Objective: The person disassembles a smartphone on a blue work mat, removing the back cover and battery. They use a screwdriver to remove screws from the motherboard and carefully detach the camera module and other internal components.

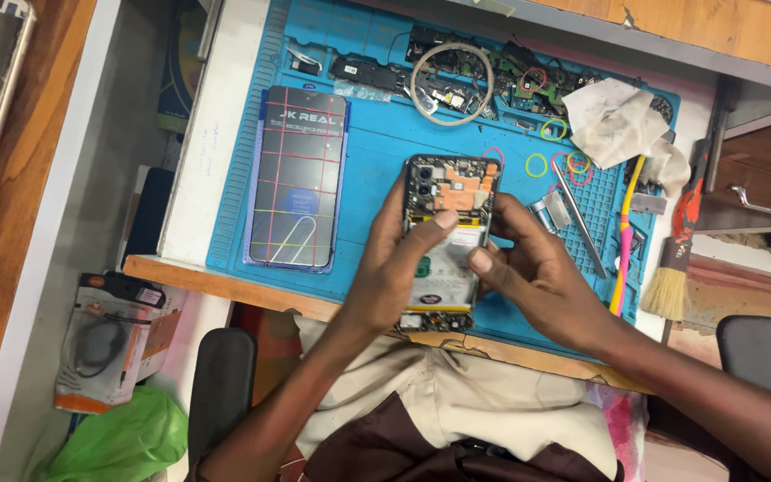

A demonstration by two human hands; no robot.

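- The left hand (394, 268) wraps the left edge of an opened black smartphone with exposed circuit board and battery (446, 241), thumb pressing on its middle; fingers curled, grasping it.
- The right hand (537, 277) clasps the phone's right edge, thumb on the battery.
- The phone sits just above the blue silicone repair mat (368, 161).
- Left of it lies a dark replacement screen with coloured grid lines (299, 177).
- Farther back: a pale tape ring (451, 83), a crumpled white cloth (616, 120).
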